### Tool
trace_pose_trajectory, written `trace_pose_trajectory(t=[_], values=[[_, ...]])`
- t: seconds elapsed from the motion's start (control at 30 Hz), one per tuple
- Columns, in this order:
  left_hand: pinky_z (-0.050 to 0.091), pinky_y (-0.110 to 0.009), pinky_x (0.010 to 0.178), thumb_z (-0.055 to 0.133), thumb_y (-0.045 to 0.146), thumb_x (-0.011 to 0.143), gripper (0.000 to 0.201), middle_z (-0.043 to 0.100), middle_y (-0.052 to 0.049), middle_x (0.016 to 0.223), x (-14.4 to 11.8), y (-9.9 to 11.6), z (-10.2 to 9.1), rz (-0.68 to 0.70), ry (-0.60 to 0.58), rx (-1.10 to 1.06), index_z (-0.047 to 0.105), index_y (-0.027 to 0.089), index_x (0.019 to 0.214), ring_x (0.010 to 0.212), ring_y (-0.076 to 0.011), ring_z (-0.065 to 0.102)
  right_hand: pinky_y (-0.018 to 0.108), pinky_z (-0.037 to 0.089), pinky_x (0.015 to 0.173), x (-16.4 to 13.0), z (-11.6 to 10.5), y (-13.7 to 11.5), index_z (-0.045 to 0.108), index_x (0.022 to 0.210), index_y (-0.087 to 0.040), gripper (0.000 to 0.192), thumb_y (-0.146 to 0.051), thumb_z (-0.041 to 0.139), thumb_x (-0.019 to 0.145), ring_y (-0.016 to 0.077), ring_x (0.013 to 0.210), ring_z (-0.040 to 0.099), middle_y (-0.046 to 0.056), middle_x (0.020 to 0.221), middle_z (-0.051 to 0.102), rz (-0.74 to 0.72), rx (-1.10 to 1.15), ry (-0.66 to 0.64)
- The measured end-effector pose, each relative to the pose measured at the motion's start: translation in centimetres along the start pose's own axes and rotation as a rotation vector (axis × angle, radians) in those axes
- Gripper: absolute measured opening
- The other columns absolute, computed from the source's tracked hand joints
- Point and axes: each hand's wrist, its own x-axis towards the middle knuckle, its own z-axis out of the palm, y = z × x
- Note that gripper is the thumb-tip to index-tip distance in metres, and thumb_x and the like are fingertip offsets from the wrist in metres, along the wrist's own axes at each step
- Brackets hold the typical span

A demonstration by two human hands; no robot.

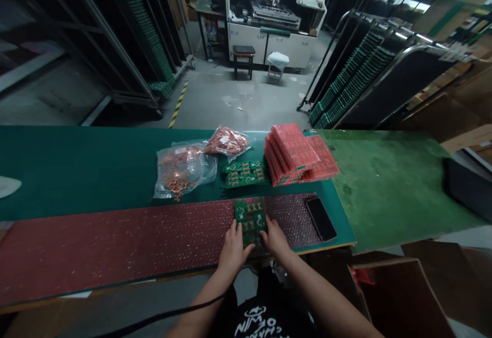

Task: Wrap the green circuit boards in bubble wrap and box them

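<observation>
A green circuit board panel (250,216) with copper-coloured parts lies on a strip of reddish bubble wrap (126,243). My left hand (232,248) holds its left edge, with the thumb reaching over the near part. At the right edge, my right hand (275,238) grips the panel with fingers close together. Behind this panel, more green circuit boards (245,175) lie together on the green table mat (96,169). To their right is a stack of pink bubble-wrap packages (290,151).
Clear plastic bags of copper-coloured parts (180,166) (227,141) sit at the back of the table. A phone (322,219) rests on the wrap's right end. Beyond stand board racks (357,71) and a machine (269,25); an open cardboard box (403,297) is at lower right.
</observation>
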Motion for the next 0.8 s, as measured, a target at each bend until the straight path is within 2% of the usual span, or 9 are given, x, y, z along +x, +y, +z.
trace_pose_trajectory(t=[0.1, 0.23, 0.43, 0.53, 0.63, 0.73, 0.8], values=[[0.032, -0.046, 0.104, 0.059, 0.032, 0.070, 0.064, 0.032, -0.020, 0.141, 0.0, -0.3, 0.2, 0.031, 0.012, -0.009, 0.040, 0.009, 0.126, 0.126, -0.0326, 0.036, 0.032, 0.043, 0.086, -0.1, 0.0, 0.0, 0.036, 0.135, -0.007, 0.055, -0.017, 0.048, 0.082, 0.0254, 0.102, 0.056, 0.020, 0.120, 0.048, 0.019, -0.035, 0.010], [0.031, -0.045, 0.105, 0.060, 0.032, 0.070, 0.067, 0.030, -0.018, 0.143, 0.0, -0.3, -0.2, 0.060, -0.029, 0.020, 0.038, 0.009, 0.129, 0.127, -0.0316, 0.034, 0.032, 0.042, 0.087, -0.1, 0.1, 0.2, 0.037, 0.134, -0.009, 0.054, -0.018, 0.048, 0.082, 0.0252, 0.103, 0.056, 0.019, 0.120, 0.047, 0.041, -0.029, 0.006], [0.033, -0.045, 0.104, 0.057, 0.023, 0.070, 0.068, 0.026, -0.016, 0.145, 0.1, -0.6, -0.1, 0.090, -0.019, 0.016, 0.033, 0.011, 0.133, 0.126, -0.0305, 0.035, 0.032, 0.041, 0.089, 0.5, 0.8, 0.9, 0.047, 0.124, -0.013, 0.048, -0.016, 0.053, 0.077, 0.0233, 0.106, 0.053, 0.015, 0.116, 0.052, 0.063, 0.143, 0.062], [0.033, -0.045, 0.104, 0.058, 0.023, 0.070, 0.068, 0.028, -0.015, 0.145, 0.1, -0.8, 0.2, 0.092, 0.004, -0.025, 0.033, 0.013, 0.132, 0.126, -0.0295, 0.036, 0.032, 0.044, 0.084, 1.1, 1.0, 1.4, 0.053, 0.104, -0.012, 0.036, -0.016, 0.059, 0.069, 0.0217, 0.095, 0.057, 0.011, 0.100, 0.059, 0.190, 0.366, 0.067], [0.031, -0.047, 0.104, 0.060, 0.026, 0.070, 0.067, 0.030, -0.015, 0.143, 0.2, -1.2, 0.0, 0.078, 0.006, -0.082, 0.036, 0.014, 0.131, 0.125, -0.0297, 0.036, 0.027, 0.047, 0.067, 1.5, 0.5, 1.4, 0.051, 0.090, -0.014, 0.025, -0.018, 0.061, 0.067, 0.0171, 0.075, 0.059, 0.003, 0.078, 0.059, 0.251, 0.484, 0.015], [0.030, -0.046, 0.106, 0.064, 0.026, 0.066, 0.067, 0.037, -0.014, 0.139, 0.5, -2.0, -0.8, 0.058, -0.021, -0.175, 0.042, 0.014, 0.128, 0.125, -0.0293, 0.036, 0.022, 0.044, 0.059, 1.1, -0.3, 0.0, 0.047, 0.078, -0.016, 0.018, -0.018, 0.059, 0.065, 0.0128, 0.063, 0.055, -0.003, 0.066, 0.054, 0.177, 0.510, -0.010], [0.031, -0.044, 0.106, 0.066, 0.025, 0.062, 0.065, 0.043, -0.013, 0.133, 0.6, -2.8, -1.8, 0.027, -0.034, -0.272, 0.048, 0.014, 0.124, 0.124, -0.0287, 0.038, 0.021, 0.042, 0.058, 0.5, -0.6, -2.0, 0.045, 0.078, -0.017, 0.020, -0.014, 0.058, 0.063, 0.0118, 0.061, 0.052, -0.004, 0.064, 0.052, 0.088, 0.488, 0.017]])
